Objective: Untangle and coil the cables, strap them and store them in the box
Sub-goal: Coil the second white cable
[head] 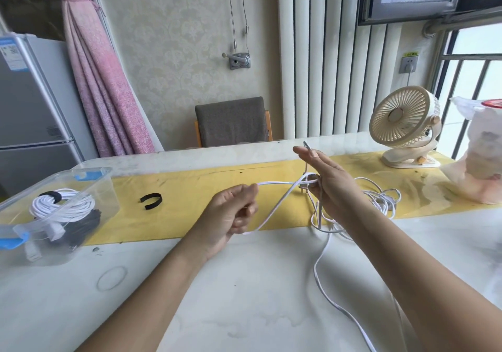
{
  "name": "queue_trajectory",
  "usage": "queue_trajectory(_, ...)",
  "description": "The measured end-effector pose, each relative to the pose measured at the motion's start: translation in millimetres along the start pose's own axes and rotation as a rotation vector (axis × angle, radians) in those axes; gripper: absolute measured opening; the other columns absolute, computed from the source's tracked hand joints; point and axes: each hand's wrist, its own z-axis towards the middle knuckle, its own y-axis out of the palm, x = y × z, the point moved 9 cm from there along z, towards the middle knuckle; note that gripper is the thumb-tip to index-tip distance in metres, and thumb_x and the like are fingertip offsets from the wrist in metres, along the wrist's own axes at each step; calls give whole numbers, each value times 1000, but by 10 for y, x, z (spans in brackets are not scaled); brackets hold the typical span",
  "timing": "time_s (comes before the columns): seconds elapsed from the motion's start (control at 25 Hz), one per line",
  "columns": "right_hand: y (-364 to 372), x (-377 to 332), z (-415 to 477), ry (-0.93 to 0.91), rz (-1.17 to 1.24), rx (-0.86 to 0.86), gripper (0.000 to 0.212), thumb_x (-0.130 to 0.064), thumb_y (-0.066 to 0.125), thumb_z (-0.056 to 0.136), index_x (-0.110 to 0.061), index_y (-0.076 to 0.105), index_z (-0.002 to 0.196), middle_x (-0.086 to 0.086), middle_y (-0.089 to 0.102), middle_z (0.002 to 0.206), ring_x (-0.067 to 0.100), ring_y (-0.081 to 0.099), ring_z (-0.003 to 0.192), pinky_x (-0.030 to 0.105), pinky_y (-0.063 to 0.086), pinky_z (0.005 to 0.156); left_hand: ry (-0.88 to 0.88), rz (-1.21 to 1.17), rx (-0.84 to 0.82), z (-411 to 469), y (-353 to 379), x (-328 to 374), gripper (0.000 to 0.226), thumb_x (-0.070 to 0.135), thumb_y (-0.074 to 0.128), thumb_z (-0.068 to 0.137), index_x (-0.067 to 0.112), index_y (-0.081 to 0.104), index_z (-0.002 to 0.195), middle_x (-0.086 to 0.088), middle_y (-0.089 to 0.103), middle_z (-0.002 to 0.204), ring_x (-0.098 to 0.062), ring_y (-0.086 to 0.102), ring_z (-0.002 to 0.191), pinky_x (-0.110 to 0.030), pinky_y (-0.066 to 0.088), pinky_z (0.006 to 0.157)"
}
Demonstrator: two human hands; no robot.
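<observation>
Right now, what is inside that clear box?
A coiled white cable, bound with a black strap, a black cable bundle and a white plug in front. Whatever sits beneath them is covered.

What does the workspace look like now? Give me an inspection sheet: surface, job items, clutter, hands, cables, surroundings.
Surface: pale table with a yellow runner across it.
Job's things: clear box holding a coiled cable and a dark bundle; black strap on the runner.
Clutter: desk fan, plastic bag.
Hands: left hand pinches the white cable; right hand holds loops of it.
Cables: white cable tangled beside the right hand, trailing off the near edge.
Surroundings: chair, fridge, curtain, radiator.
</observation>
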Motion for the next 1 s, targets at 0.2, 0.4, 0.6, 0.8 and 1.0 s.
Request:
queue_trajectory(0.2, 79, 104, -83, 240, -342, -134, 54, -56, 34, 94, -14, 68, 100, 0, 65, 62, 10, 26, 43, 18, 21, 40, 93, -513, -101, -1, -229, 299, 26, 41, 79, 68, 20, 64, 73, 6, 47, 60, -3, 34, 38, -14, 29, 32)
queue_trajectory(0.4, 215, -173, -147, -10, -661, -279, 38, -50, 54, 87, -21, 76, 79, -11, 43, 52, 3, 36, 46, 13, 26, 47, 314, -957, -86, -94, -781, 655, 43, 34, 56, 91, 6, 60, 122, -7, 61, 89, -15, 62, 76, -37, 53, 88)
queue_trajectory(0.6, 223, -377, -166, -192, -726, -160, 30, -36, 58, 90, -16, 72, 72, -5, 30, 49, 10, 24, 44, 24, 21, 47, 416, -550, 367, -161, -1066, 683, 51, 48, 43, 93, 24, 46, 138, -2, 44, 145, -15, 39, 135, -40, 27, 113)
queue_trajectory(0.8, -131, -629, -128, -329, -827, 200, 29, -30, 56, 92, -17, 67, 68, -4, 31, 32, 10, 33, 34, 20, 22, 39, 179, 1266, 883, -295, -1355, 699, 42, 45, 45, 96, 17, 61, 123, -20, 46, 140, -26, 36, 136, -49, 19, 111)
queue_trajectory(1.0, -218, -574, -67, -344, -838, 239, 27, -27, 54, 94, -17, 67, 73, -3, 38, 44, 10, 35, 42, 20, 25, 43, -197, 1005, 736, -363, -1516, 479, 50, 42, 54, 91, 6, 62, 57, 1, 58, 41, -22, 56, 44, -24, 40, 52)
